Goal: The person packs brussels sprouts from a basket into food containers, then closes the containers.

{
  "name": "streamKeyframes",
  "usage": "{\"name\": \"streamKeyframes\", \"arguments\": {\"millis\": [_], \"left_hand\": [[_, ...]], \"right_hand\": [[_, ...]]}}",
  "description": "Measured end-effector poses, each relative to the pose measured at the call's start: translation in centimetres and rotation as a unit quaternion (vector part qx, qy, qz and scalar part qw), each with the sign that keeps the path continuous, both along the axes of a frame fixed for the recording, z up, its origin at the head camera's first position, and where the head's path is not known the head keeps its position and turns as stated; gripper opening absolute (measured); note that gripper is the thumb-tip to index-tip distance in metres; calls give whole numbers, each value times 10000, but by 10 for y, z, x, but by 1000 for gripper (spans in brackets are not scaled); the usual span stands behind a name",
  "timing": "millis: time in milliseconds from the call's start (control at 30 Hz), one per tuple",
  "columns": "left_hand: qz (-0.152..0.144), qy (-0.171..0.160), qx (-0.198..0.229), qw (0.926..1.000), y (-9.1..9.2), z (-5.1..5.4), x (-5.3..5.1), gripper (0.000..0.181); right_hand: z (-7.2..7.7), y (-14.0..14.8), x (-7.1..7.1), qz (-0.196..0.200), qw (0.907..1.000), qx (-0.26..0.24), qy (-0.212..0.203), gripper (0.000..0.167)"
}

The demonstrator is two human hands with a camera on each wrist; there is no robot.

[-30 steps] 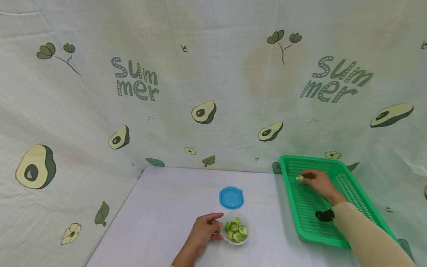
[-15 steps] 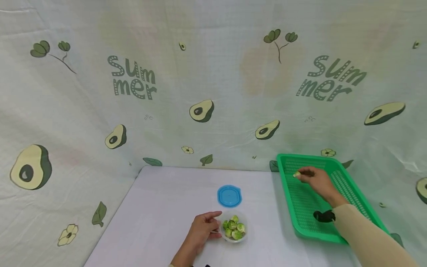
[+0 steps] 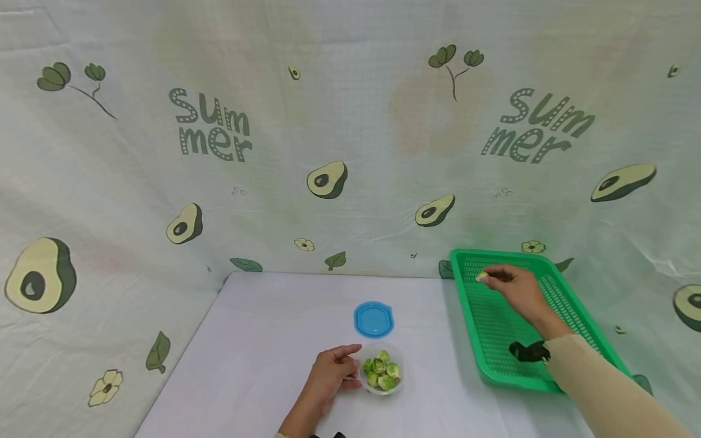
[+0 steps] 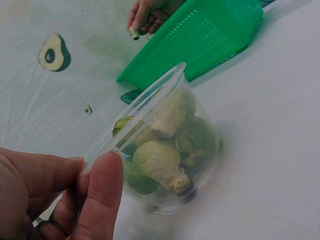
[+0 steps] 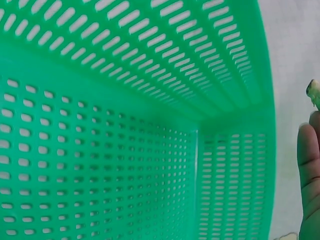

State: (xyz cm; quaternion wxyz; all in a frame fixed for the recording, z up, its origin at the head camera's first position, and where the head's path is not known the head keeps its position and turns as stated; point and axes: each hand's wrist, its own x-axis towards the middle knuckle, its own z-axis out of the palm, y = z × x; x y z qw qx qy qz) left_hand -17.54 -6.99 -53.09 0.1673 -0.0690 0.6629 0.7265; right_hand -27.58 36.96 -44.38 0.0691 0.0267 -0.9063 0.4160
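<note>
My left hand (image 3: 330,374) pinches the rim of a clear plastic tub (image 4: 172,202) between thumb and fingers; the tub stands on the white table. Several Brussels sprouts (image 3: 386,382) lie inside it. Over the far left part of a green basket (image 3: 482,359), my right hand (image 3: 517,292) holds one Brussels sprout (image 3: 481,277) at its fingertips. The right wrist view shows only the edge of that hand and the sprout's tip (image 5: 314,91). A blue lid (image 3: 374,319) lies flat just behind the tub.
The basket has slotted walls, and no sprouts show inside it in the right wrist view. Behind the table hangs a pale cloth (image 3: 263,201) printed with avocados and lettering. White cloth covers the table (image 3: 274,328).
My right hand has moved slightly up and toward the basket's far left side, still holding the sprout. The left hand keeps its grip on the tub. The whole head view shifts a little.
</note>
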Motion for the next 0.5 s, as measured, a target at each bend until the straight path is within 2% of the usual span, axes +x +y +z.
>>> {"name": "streamKeyframes", "arguments": {"millis": [167,500], "left_hand": [[-5,17,2,10000,0,2,1,44],[-2,9,43,10000,0,1,0,43]], "right_hand": [[7,-10,7,-14,9999,-89,55,54],[14,-33,18,61,9982,-386,464,44]]}}
